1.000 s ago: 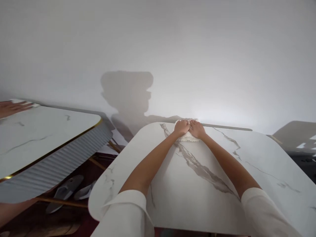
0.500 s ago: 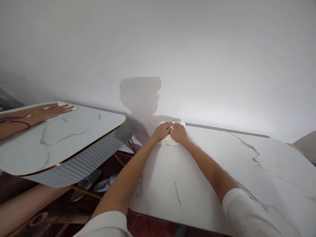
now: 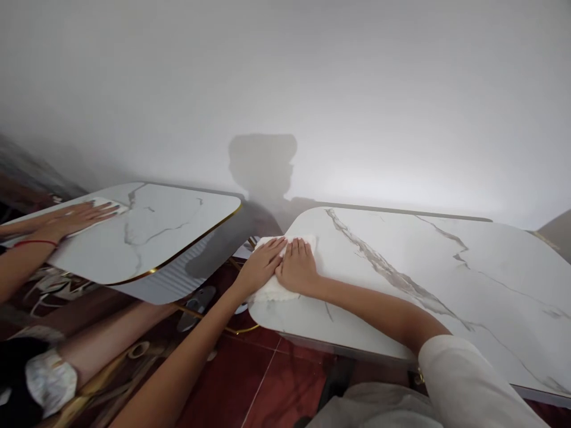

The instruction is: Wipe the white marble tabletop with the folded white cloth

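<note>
My left hand [image 3: 263, 263] and my right hand [image 3: 298, 266] lie side by side, fingers stretched flat, pressing a white cloth [image 3: 273, 289] onto the left edge of a white marble table [image 3: 428, 285]. The cloth pokes out in front of my fingertips and behind my left wrist. Both my arms reach forward in white sleeves.
A second marble table [image 3: 165, 232] with a gold rim stands to the left. Another person's hand [image 3: 74, 217] presses a cloth flat on it, a red thread at the wrist. Dark red floor tiles [image 3: 250, 386] and grey slippers lie between the tables. A plain white wall rises behind.
My hands slid the cloth from the table's far edge toward the near left edge. The view swung left, and the other person's hand moved further onto their table.
</note>
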Demonstrator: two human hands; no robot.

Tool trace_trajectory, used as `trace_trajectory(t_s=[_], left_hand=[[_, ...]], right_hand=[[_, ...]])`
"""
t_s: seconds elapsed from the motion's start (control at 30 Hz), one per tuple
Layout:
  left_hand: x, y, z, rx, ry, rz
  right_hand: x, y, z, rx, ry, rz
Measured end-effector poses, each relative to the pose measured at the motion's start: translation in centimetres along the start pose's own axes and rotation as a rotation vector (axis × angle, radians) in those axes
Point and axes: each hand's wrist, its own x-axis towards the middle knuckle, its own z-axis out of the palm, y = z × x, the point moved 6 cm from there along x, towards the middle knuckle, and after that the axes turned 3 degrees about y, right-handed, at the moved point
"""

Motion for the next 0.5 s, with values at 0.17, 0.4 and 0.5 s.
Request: trace_trajectory(t_s=[0.17,0.4,0.5], left_hand=[[-6.0,4.2,-1.6,0.085,0.022,-0.148],[-6.0,10.2,-0.6,0.101,-0.032,-0.193],[-3.6,11.3,0.5,0.047,-0.059,-0.131]], right_hand=[[-5.2,-1.7,-1.9,0.066,-0.012,-0.134],[-8.6,1.4,-4.0,0.090,-0.065,-0.180],[-8.3,3.7,-4.4,0.071,-0.072,-0.115]])
